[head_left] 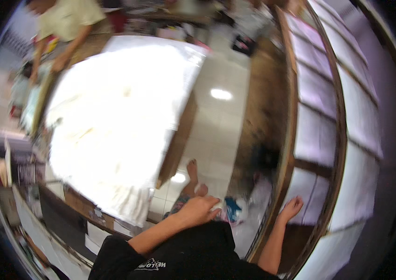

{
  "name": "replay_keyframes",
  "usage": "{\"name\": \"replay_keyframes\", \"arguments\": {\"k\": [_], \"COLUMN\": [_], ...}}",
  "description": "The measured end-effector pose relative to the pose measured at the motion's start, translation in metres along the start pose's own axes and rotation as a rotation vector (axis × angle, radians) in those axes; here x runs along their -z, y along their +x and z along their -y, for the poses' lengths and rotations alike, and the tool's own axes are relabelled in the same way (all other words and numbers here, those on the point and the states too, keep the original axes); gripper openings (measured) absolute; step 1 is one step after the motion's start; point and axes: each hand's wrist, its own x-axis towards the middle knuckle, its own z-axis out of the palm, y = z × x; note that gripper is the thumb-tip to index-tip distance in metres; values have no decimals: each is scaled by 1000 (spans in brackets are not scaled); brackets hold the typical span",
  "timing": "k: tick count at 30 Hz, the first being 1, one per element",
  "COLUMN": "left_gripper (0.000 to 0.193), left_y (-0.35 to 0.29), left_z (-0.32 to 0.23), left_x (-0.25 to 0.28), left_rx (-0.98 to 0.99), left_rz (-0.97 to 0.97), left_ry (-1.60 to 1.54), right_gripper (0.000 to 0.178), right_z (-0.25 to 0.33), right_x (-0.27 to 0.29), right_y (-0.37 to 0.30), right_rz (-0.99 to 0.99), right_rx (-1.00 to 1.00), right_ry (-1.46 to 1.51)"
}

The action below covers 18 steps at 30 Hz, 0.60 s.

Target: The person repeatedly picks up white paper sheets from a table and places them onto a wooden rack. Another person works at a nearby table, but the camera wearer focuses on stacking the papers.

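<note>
My left hand (pixel 199 210) is held in front of my body, above the tiled floor. Its thumb and fingers are apart, and I see nothing between them. Farther right, my right hand (pixel 292 208) is raised beside the wooden rack with its fingers curled in. No object shows in it. Behind that hand is a white panel (pixel 317 140) set in the rack's wooden frame (pixel 292 93). To the left of my hands, a large table covered in bright white sheeting (pixel 114 116) spreads out. Glare and blur hide the detail of its surface.
A tiled floor aisle (pixel 214 126) runs between the table and the rack. Clear plastic bags (pixel 258 198) and a blue-and-white item (pixel 233 208) lie low beside the rack. Another person (pixel 69 21) bends over things at the far left. A dark item (pixel 243 44) sits farther up the aisle.
</note>
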Motion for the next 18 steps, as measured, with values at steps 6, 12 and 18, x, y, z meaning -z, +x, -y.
{"name": "replay_keyframes", "arguments": {"k": [6, 12, 18], "left_gripper": [28, 26, 25], "left_y": [13, -3, -31], "left_z": [-41, -26, -5], "left_x": [96, 185, 262], "left_rx": [-101, -35, 128], "left_rz": [-265, -638, -826], "left_ry": [3, 74, 179], "right_gripper": [12, 19, 27], "right_z": [9, 68, 51], "right_x": [-152, -242, -283], "right_y": [-68, -130, -99], "right_rz": [616, 1188, 1167], "right_rx": [164, 57, -23], "right_ry": [56, -31, -354]}}
